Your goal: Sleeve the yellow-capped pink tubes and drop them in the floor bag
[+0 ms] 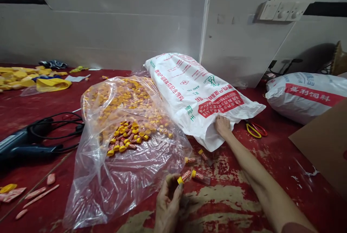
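Low in the middle, my left hand (168, 198) pinches a small yellow-capped tube (186, 176) with red-and-white contents between thumb and fingers. Close by on the red surface lie a similar capped tube (201, 177) and two others, one beside the clear bag's edge. My right hand (222, 125) is closed on the near, mouth end of a white woven sack (189, 92) printed in red and green. To the sack's left, a clear plastic bag (132, 178) holds a heap of yellow-capped pieces (130, 135). What is inside the sack is hidden.
Yellow-handled scissors (255, 130) with one red loop lie right of the sack. Another white sack (306, 95) and a cardboard piece (322, 146) stand at right. A dark corded tool (29, 142) lies at left, with yellow items (24, 77) behind it.
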### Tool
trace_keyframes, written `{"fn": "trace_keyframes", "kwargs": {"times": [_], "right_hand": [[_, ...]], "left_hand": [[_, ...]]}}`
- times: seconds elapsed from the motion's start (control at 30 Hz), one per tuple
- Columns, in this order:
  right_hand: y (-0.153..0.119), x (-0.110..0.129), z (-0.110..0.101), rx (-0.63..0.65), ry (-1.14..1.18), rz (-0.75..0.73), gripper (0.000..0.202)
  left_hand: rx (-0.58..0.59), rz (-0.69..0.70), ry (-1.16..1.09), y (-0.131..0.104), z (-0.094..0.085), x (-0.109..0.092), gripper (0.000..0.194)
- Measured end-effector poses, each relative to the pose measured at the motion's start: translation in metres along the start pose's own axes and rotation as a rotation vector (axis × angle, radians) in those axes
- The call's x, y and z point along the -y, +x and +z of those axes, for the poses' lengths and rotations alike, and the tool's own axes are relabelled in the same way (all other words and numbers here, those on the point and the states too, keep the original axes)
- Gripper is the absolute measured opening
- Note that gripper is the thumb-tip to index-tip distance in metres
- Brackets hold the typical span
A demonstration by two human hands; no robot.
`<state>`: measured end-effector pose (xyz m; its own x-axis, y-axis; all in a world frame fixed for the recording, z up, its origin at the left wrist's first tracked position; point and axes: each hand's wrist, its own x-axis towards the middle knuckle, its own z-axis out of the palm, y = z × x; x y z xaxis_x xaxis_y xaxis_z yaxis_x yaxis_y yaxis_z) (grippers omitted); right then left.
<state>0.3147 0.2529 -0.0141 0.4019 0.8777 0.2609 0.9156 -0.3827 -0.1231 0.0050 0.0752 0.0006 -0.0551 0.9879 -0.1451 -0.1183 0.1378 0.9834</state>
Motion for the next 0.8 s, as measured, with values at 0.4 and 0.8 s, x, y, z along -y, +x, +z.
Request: {"fn": "trace_keyframes", "kwargs": {"times": [0.4, 0.8], "right_hand": [[-0.057, -0.02, -0.043, 0.066, 0.07, -0.058, 0.029], [-0.229, 0.0, -0.098, 0.465, 0.869, -0.514, 0.027]], "left_hand": [[0.014, -0.076, -0.135, -0.017, -0.007, 0.007, 0.046], [0.201, -0.129, -0.099, -0.041, 0.021, -0.007, 0.032]]}}
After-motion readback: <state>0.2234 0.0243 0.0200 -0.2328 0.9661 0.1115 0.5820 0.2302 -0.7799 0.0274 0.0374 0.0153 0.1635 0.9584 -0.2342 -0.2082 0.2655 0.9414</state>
